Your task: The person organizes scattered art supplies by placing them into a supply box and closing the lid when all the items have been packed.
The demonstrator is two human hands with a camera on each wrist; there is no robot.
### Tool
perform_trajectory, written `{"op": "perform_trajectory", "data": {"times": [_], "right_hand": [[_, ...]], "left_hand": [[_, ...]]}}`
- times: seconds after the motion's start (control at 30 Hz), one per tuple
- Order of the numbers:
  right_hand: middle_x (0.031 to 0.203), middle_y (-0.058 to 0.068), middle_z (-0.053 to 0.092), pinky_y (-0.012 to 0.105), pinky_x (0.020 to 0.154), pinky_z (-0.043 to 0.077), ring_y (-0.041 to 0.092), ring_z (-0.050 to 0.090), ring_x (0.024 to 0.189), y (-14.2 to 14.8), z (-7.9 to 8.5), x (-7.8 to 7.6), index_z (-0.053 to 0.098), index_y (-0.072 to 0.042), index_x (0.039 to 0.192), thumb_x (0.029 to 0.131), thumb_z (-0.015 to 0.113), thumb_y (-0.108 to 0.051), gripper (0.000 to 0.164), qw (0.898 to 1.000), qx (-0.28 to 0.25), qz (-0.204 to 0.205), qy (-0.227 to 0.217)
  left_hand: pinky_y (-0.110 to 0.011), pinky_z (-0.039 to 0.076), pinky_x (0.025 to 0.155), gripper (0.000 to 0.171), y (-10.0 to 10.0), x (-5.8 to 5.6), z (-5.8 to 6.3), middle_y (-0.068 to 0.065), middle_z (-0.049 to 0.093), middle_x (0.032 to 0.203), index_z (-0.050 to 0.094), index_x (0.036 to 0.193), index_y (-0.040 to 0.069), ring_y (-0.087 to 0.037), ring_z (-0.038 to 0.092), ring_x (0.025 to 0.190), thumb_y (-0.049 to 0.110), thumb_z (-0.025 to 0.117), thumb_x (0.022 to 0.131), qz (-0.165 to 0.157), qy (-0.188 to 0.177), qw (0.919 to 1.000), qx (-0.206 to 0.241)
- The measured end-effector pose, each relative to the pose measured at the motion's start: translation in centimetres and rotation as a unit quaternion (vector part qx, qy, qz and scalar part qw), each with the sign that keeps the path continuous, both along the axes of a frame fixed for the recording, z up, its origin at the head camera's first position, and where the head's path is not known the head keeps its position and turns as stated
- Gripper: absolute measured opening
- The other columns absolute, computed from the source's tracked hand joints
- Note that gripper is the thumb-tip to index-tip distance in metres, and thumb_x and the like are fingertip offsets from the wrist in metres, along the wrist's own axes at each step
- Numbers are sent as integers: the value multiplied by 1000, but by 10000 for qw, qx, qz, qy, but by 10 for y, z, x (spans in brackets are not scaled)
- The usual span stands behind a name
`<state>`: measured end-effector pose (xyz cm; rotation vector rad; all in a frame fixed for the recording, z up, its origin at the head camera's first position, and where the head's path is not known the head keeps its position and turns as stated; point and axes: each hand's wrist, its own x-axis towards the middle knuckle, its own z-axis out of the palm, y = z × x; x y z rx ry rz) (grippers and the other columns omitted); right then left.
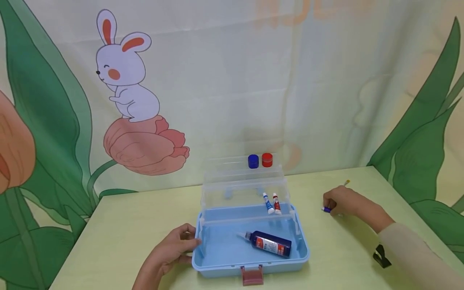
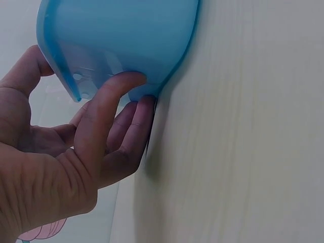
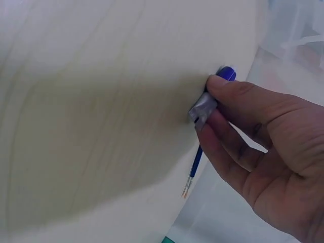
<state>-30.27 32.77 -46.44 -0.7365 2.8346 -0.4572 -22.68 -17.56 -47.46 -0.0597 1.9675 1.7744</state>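
Note:
A light blue storage box (image 1: 217, 264) stands with its clear lid (image 1: 239, 163) raised at the back. My left hand (image 1: 177, 246) grips its left wall, thumb inside the rim and other fingers outside. To the right, on the table, my right hand (image 1: 342, 201) pinches a small paint tube (image 3: 204, 107) with a blue part and a crimped silver end. Under that hand a blue-handled paintbrush (image 3: 195, 164) is partly covered. Inside the box a dark blue bottle (image 1: 271, 243) with a pointed nozzle lies on its side. A blue tube (image 1: 268, 203) and a red tube (image 1: 276, 204) lie side by side toward the back.
A blue paint pot (image 1: 253, 161) and a red paint pot (image 1: 267, 160) sit at the clear upper part. The pink latch (image 1: 252, 276) hangs at the box's front. A printed cloth (image 1: 224, 88) with a rabbit hangs behind the table (image 1: 119, 233).

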Motion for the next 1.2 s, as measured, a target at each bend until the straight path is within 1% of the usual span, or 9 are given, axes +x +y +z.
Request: {"op": "perform_trajectory", "data": {"times": [0.13, 0.23, 0.37, 0.53, 0.73, 0.8, 0.9, 0.97, 1.2], "right_hand": [[73, -7, 59, 21, 58, 45, 6, 49, 66, 0, -1, -1, 65, -11, 84, 74, 78, -4, 17, 9994, 335, -114, 59], [74, -7, 59, 22, 59, 46, 7, 49, 67, -2, 1, 3, 65, -12, 84, 75, 77, -6, 16, 9989, 409, -204, 125], [72, -8, 58, 24, 59, 46, 7, 49, 66, -6, 7, 9, 65, -13, 82, 74, 78, -7, 17, 9987, 315, -160, 359], [74, -9, 59, 23, 61, 49, 5, 52, 67, -16, 17, 15, 65, -14, 84, 76, 77, -7, 16, 9984, 226, -117, 506], [75, -7, 60, 21, 58, 48, 5, 53, 66, -30, 30, 24, 65, -11, 87, 75, 76, -4, 17, 9942, -37, 157, 1063], [77, -6, 61, 21, 59, 49, 6, 54, 66, -35, 35, 27, 65, -11, 87, 76, 76, -4, 17, 9929, -100, 199, 1165], [79, -5, 62, 21, 60, 50, 6, 57, 68, -43, 43, 29, 64, -10, 88, 77, 74, -4, 17, 9924, -144, 228, 1203], [79, -4, 63, 21, 60, 51, 6, 57, 69, -49, 49, 31, 64, -10, 89, 78, 73, -4, 16, 9926, -130, 176, 1194], [81, -1, 64, 22, 60, 53, 9, 57, 69, -68, 69, 37, 62, -7, 97, 80, 72, -6, 19, 9942, -16, -132, 1066]], "left_hand": [[-41, 57, 69, 32, 0, -1, 1, -14, 51, 106, 46, 107, 0, -22, 60, 87, 9, 66, 85, -27, -5, 10000, -20], [-41, 57, 69, 31, 0, -1, 1, -14, 50, 106, 45, 107, -1, -22, 60, 88, 9, 66, 85, -60, -15, 10000, 15], [-42, 57, 70, 33, 0, -1, 1, -16, 51, 109, 45, 108, -1, -23, 61, 90, 9, 66, 85, -63, 25, 10000, 50], [-43, 57, 71, 33, 0, -2, 0, -17, 52, 110, 46, 108, -1, -23, 62, 90, 8, 66, 84, -11, 39, 10000, 30], [-43, 57, 71, 33, 0, -1, -2, -18, 52, 111, 46, 109, -1, -23, 62, 90, 8, 66, 85, 5, 32, 10000, 14], [-43, 57, 71, 33, 0, -1, -3, -19, 52, 113, 46, 109, -1, -23, 62, 91, 9, 66, 85, -6, 37, 10000, 30], [-44, 57, 70, 33, -1, -1, -3, -20, 51, 114, 45, 109, -1, -23, 62, 92, 9, 66, 85, -11, 41, 10000, 46], [-44, 57, 70, 33, 0, -1, -3, -19, 51, 113, 45, 109, -1, -23, 62, 91, 9, 66, 85, 0, 43, 10000, 45], [-44, 57, 71, 34, 0, -1, -2, -17, 51, 111, 45, 110, -1, -23, 62, 91, 9, 66, 85, 7, 26, 10000, 23]]}}
